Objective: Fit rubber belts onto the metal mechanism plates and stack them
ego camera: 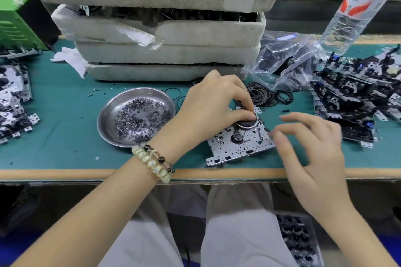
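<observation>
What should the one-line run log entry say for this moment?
step: belt fitting | left hand: pinching rim of flywheel on metal plate | right hand: holding nothing, beside plate's right edge | spare belts: loose pile behind plate

left hand (213, 106): palm down, thumb and forefinger pinched | right hand (314, 143): fingers loosely curled, blurred
</observation>
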{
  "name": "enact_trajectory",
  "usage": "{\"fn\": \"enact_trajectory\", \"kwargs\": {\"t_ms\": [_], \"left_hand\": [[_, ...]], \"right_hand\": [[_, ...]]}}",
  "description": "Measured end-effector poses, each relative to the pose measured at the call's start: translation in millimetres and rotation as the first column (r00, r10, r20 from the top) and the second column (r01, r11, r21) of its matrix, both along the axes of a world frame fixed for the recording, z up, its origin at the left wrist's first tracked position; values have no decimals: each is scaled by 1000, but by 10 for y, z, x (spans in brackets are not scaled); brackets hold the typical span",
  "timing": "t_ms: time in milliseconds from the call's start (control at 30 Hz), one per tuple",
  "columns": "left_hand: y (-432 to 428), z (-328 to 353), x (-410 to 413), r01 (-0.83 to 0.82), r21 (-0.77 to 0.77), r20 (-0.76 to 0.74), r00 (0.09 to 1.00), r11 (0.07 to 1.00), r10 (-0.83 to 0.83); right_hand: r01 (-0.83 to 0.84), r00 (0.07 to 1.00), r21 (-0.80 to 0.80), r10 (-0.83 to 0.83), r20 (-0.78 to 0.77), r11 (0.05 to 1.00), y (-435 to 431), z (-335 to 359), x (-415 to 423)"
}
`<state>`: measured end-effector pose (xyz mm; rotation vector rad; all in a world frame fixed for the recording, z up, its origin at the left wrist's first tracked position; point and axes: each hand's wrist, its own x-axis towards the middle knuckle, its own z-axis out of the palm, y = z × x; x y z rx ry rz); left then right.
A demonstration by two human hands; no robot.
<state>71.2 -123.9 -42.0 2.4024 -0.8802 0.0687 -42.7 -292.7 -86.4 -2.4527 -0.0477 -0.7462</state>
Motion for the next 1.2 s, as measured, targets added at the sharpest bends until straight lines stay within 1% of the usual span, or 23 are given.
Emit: {"fn": "enact_trajectory", "kwargs": {"t_ms": [67,100,200,267,300,333,400,433,500,567,667,767,867,933,967,1067,1133,1200], "left_hand": [[17,-5,-14,80,21,87,993,997,-81],[34,-10,-20,112,43,132,984,993,-117],[133,-40,-39,163,113,254,949,980,-187],[226,-71,-57,159,105,303,935,982,-184],[269,-96,-71,140,79,317,935,987,-158],[311,-128,-89,110,32,320,940,993,-114],[378,-198,-152,32,-128,299,954,991,7],[405,-233,-190,-10,-212,300,951,977,75],[450,-296,-251,-84,-330,343,917,940,203],[493,-358,-286,-122,-396,405,867,910,292],[560,-418,-304,-139,-437,502,782,889,369],[575,-422,-323,-141,-517,533,719,845,446],[573,-405,-345,-159,-580,503,701,799,505],[599,-421,-338,-189,-631,454,697,752,555],[620,-429,-327,-208,-666,412,698,716,586],[664,-463,-294,-245,-758,285,710,605,644],[666,-478,-284,-259,-778,248,710,573,659],[657,-482,-285,-259,-789,231,717,558,658]], "right_hand": [[100,992,1,-100,-72,995,-114,-3,7],[120,984,7,-118,-131,993,-167,4,7],[73,955,30,-61,-290,997,-279,80,13],[10,913,15,-3,-407,1000,-328,170,64],[-23,882,44,41,-470,999,-349,217,106],[-44,841,122,103,-531,992,-362,264,154],[-18,740,357,253,-623,934,-387,333,243],[13,698,455,318,-642,890,-403,352,275],[37,656,565,406,-636,824,-431,373,312],[36,638,605,448,-627,795,-435,390,323],[56,622,669,498,-604,741,-408,398,329],[48,636,726,540,-551,686,-370,429,344],[-5,666,726,544,-511,687,-326,580,357],[-50,697,696,524,-489,716,-290,746,362],[-77,721,662,500,-479,745,-275,825,369],[-141,784,476,392,-481,868,-208,1050,411],[-197,794,340,353,-495,920,-140,1168,426],[-257,784,217,335,-523,942,-53,1270,426]]}}
